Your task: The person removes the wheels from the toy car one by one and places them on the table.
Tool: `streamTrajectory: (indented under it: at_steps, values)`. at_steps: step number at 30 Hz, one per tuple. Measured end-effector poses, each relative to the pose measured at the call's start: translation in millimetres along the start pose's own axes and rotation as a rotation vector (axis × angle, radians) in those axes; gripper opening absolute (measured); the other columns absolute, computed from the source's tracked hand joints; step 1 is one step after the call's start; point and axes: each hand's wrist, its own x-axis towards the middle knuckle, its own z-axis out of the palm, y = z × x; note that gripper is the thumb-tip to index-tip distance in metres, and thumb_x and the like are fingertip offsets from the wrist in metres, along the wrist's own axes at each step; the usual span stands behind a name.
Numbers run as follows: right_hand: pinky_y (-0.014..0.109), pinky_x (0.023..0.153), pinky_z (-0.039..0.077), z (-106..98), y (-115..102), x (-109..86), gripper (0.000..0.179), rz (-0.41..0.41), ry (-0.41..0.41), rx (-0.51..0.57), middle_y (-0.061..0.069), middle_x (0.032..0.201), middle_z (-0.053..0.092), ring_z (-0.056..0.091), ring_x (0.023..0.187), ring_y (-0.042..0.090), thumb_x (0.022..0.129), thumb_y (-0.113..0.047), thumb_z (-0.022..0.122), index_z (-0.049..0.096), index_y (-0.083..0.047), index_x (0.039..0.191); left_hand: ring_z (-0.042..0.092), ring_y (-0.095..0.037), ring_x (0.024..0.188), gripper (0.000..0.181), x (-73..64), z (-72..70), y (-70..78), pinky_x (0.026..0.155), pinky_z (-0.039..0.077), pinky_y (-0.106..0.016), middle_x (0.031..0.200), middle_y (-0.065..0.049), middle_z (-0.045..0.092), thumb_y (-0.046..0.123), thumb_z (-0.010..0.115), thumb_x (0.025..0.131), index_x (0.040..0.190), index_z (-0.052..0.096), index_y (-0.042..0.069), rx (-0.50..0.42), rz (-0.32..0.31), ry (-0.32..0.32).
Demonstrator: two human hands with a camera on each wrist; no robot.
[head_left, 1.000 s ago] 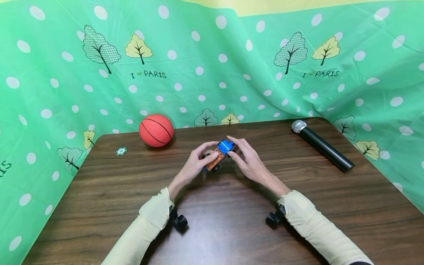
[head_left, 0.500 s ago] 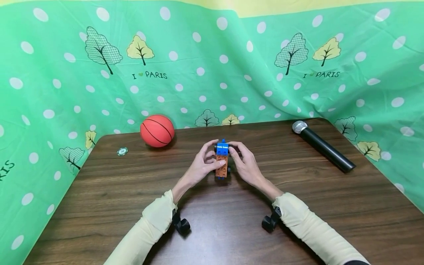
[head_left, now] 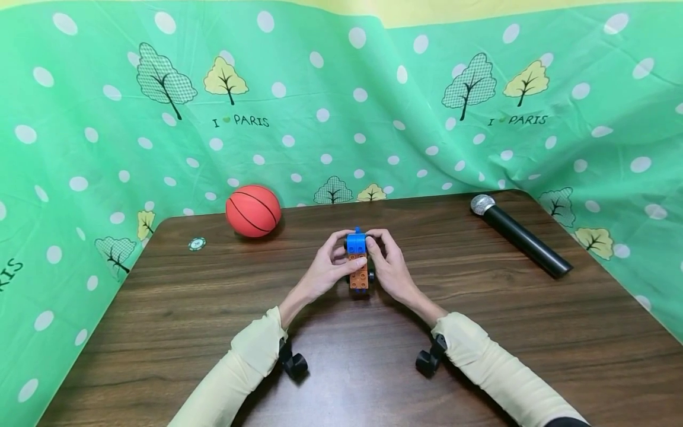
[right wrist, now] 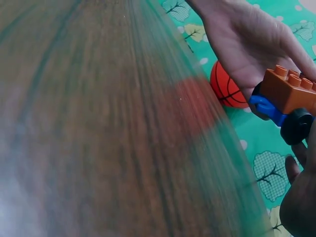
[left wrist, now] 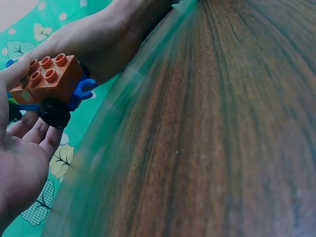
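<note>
A toy car [head_left: 358,283] of building blocks, with an orange studded body and a blue block [head_left: 356,243] at its far end, is held between both hands at mid-table. My left hand [head_left: 322,268] grips its left side, the thumb lying across the orange studs and the other fingers beneath. At the blue end, the thumb and index finger of my right hand [head_left: 393,268] hold the right side. A black wheel [left wrist: 54,113] and a blue hook-shaped coupling [left wrist: 85,88] show in the left wrist view. The right wrist view shows the same near end, with a wheel [right wrist: 297,126] low on it.
On the brown wooden table [head_left: 187,332], a red basketball-patterned ball [head_left: 253,211] stands at the back left, beside a small round chip [head_left: 197,244]. A black microphone [head_left: 523,237] lies at the back right. A green dotted cloth [head_left: 341,107] hangs behind the table.
The toy car has turned from a slant to point straight away, its orange end swinging right and nearer. The right hand has come a little closer to the left while holding the blue end.
</note>
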Motion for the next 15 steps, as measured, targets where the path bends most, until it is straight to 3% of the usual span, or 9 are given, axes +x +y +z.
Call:
streamTrajectory:
  at_steps: [7, 13, 15]
  values:
    - [0.023, 0.078, 0.047, 3.7, -6.1, -0.8, 0.024, -0.016, 0.027, -0.037, 0.023, 0.114, 0.063, 0.057, 0.092, 0.018, 0.11, -0.004, 0.046, 0.058, 0.008, 0.127, 0.072, -0.021, 0.094, 0.055, -1.6, -1.1, 1.1, 0.086, 0.057, -0.033, 0.116, -0.026, 0.068, -0.004, 0.065, 0.097, 0.145, 0.039, 0.0, -0.012, -0.011, 0.001]
    - [0.023, 0.08, 0.05, 5.1, -38.4, -4.9, 0.024, -0.103, 0.042, -0.102, 0.028, 0.118, 0.066, 0.061, 0.095, 0.016, 0.108, 0.002, 0.048, 0.059, 0.013, 0.126, 0.072, -0.02, 0.091, 0.056, -1.6, -2.1, 2.1, 0.087, 0.057, -0.034, 0.115, -0.025, 0.069, -0.002, 0.067, 0.096, 0.145, 0.039, 0.002, 0.009, -0.004, -0.003]
    - [0.022, 0.079, 0.049, 5.4, -33.9, -4.2, 0.024, -0.128, 0.057, -0.131, 0.028, 0.117, 0.067, 0.061, 0.094, 0.017, 0.107, 0.004, 0.049, 0.061, 0.013, 0.126, 0.071, -0.02, 0.092, 0.055, -1.5, -1.6, 2.3, 0.087, 0.057, -0.034, 0.116, -0.025, 0.069, -0.002, 0.067, 0.096, 0.143, 0.04, 0.002, 0.008, -0.008, -0.004]
